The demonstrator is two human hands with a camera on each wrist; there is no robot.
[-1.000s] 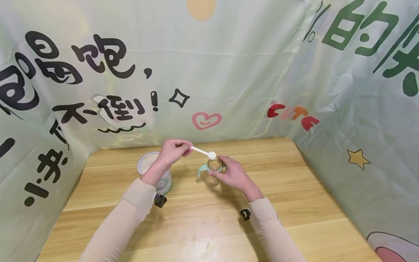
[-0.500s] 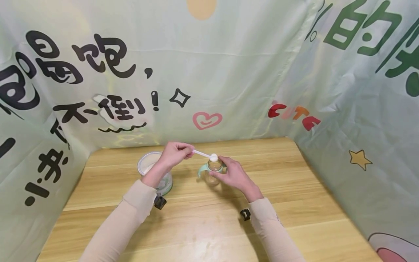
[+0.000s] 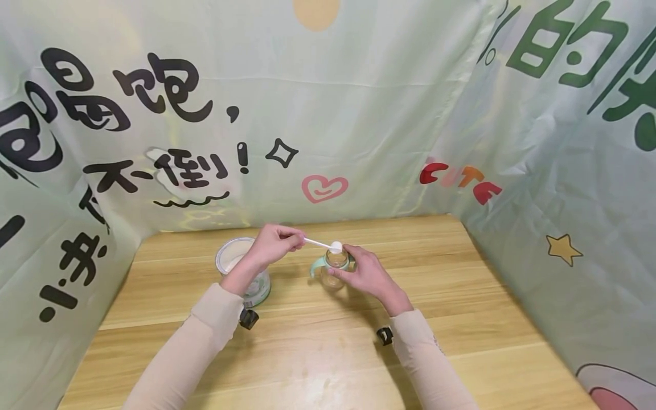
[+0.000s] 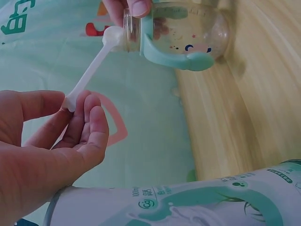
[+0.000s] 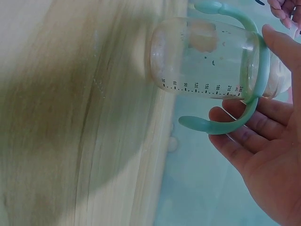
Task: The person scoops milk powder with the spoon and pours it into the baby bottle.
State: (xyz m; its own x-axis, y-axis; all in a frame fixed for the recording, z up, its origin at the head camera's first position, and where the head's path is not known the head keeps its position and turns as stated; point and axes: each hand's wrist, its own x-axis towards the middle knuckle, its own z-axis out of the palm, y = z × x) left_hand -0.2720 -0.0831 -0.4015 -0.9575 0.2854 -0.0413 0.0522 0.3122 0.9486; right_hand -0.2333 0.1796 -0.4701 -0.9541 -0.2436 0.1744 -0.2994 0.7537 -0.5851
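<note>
My left hand (image 3: 274, 246) pinches the end of a white scoop's handle between thumb and fingers. The scoop (image 4: 89, 68) reaches across to the mouth of a clear baby bottle (image 5: 207, 61); its bowl is right at the rim, and I cannot tell whether they touch. The bottle has a green ring with two curved handles and printed measuring marks. It stands upright on the table, and my right hand (image 3: 371, 276) grips it near the neck. Under my left wrist is an open milk powder can (image 4: 211, 202), its pale contents partly hidden by the forearm.
The wooden table (image 3: 328, 353) ends at a pale green printed cloth (image 3: 384, 125) at the back and sides. A small black device (image 3: 249, 319) is at the left wrist, another black device (image 3: 384, 336) at the right.
My left hand has shifted slightly right and down, bringing the scoop's bowl lower over the bottle's mouth. The right hand, bottle and can stay put.
</note>
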